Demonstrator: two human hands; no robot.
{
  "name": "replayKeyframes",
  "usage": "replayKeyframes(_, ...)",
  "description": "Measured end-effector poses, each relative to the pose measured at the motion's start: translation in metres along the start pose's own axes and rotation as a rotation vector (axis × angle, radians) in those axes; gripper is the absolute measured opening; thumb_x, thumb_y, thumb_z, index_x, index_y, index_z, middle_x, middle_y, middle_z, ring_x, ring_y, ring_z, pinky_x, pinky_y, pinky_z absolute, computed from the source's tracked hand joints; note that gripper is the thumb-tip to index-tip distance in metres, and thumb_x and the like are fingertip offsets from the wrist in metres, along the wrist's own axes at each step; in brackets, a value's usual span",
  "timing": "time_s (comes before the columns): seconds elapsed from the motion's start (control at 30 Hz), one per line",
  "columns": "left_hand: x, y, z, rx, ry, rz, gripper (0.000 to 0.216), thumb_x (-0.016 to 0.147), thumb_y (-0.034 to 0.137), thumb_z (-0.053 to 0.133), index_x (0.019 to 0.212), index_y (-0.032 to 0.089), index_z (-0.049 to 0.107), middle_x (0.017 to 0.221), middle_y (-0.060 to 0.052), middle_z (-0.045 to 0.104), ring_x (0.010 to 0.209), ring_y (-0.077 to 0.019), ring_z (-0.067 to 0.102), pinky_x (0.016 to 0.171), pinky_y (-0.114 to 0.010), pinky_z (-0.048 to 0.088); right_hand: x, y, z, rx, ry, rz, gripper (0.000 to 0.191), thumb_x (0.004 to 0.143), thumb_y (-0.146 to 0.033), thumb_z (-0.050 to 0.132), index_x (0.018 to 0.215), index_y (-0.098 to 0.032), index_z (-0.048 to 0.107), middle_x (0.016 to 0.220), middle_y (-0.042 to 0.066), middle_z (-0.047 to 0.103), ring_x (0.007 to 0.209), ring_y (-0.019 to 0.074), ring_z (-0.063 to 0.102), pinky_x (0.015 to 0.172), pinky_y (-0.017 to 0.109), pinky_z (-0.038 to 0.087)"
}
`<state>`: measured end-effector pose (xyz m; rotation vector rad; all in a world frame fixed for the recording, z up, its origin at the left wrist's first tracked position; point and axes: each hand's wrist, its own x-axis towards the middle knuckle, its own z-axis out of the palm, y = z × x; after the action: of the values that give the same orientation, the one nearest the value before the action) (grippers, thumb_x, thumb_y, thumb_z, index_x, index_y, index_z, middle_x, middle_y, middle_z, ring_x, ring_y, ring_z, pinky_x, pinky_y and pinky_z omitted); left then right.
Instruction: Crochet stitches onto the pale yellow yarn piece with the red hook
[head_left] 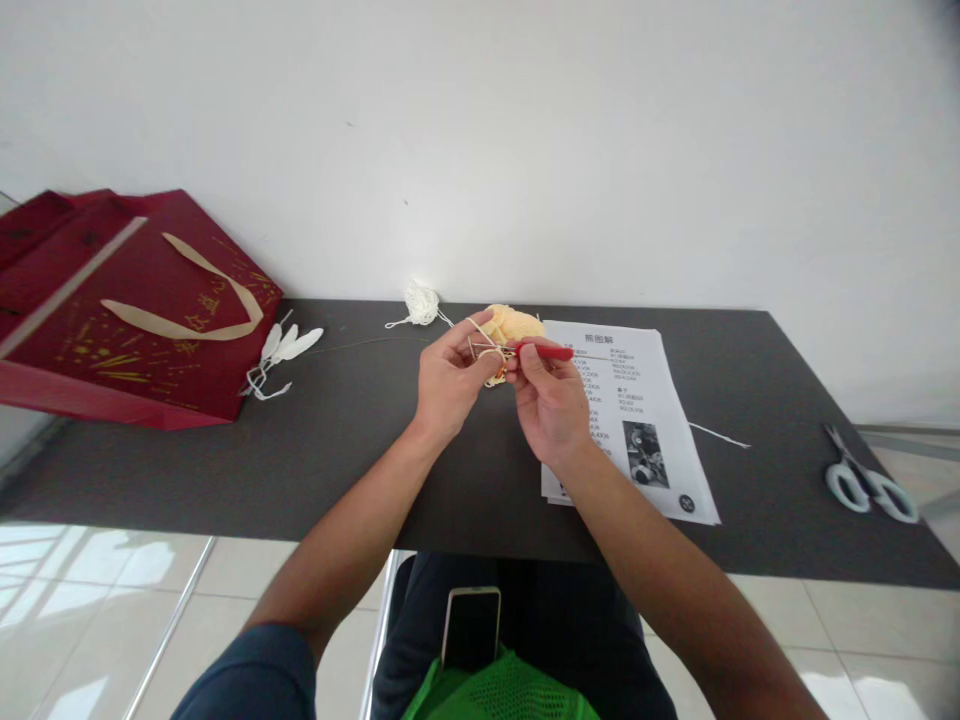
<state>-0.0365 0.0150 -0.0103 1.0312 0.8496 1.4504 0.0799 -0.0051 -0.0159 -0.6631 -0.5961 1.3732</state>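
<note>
My right hand (553, 400) grips a crochet hook (546, 352) by its red handle, with the metal shaft pointing left. Pinched in the fingers of my left hand (452, 382) is a small piece of crochet work (493, 366) in pale yarn, partly hidden by the fingers. A strand of yarn runs over the left index finger. The hook's tip meets the work between the two hands; whether it is inside a loop I cannot tell. Just behind the hands lies a yellow yarn ball (514, 322).
Printed pattern sheets (660, 400) lie under and right of my right hand. Grey-handled scissors (870, 485) rest at the table's right end. A white yarn ball (421, 302) is by the wall. White feathers (292, 345) lie beside a red gift bag (150, 330). A phone (471, 625) is on my lap.
</note>
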Motion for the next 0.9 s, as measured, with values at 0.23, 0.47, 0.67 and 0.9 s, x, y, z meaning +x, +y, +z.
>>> replayKeyframes(0.23,-0.0013,-0.0012,0.0012,-0.021,0.019,0.050,0.044,0.066,0.009,0.079,0.109,0.020,0.077,0.080,0.001,0.074,0.068,-0.0099,0.067,0.064,-0.022,0.052,-0.0026,0.0007,0.0035,-0.058,0.007,-0.084,0.010,0.081,-0.031,0.082,0.086,-0.024,0.076,0.089,-0.001,0.075,0.071,0.0098,0.063,0.064,0.024,0.056)
replayKeyframes(0.47,-0.0012,0.0006,0.0015,0.036,0.063,0.079,0.042,0.065,0.007,0.076,0.105,0.021,0.078,0.073,0.004,0.067,0.062,-0.0070,0.060,0.062,-0.021,0.049,-0.0020,0.0020,0.0024,-0.083,-0.001,-0.135,0.009,0.083,-0.029,0.081,0.087,-0.023,0.075,0.090,-0.001,0.074,0.071,0.0087,0.063,0.064,0.024,0.055)
replayKeyframes(0.67,-0.0023,-0.0014,-0.0007,0.061,0.055,0.105,0.042,0.068,0.010,0.076,0.109,0.021,0.077,0.074,0.004,0.065,0.063,-0.0078,0.058,0.062,-0.022,0.049,-0.0013,0.0029,0.0008,-0.110,-0.008,-0.232,0.009,0.082,-0.026,0.081,0.086,-0.023,0.073,0.088,-0.001,0.075,0.070,0.0095,0.064,0.065,0.026,0.055)
replayKeyframes(0.9,-0.0010,-0.0033,-0.0033,0.052,0.075,0.148,0.042,0.070,0.008,0.075,0.110,0.022,0.077,0.076,0.003,0.066,0.064,-0.0080,0.057,0.061,-0.022,0.048,-0.0004,0.0033,-0.0045,-0.135,-0.057,-0.342,0.009,0.085,-0.019,0.078,0.089,-0.025,0.072,0.088,-0.002,0.075,0.066,0.0091,0.063,0.065,0.026,0.055)
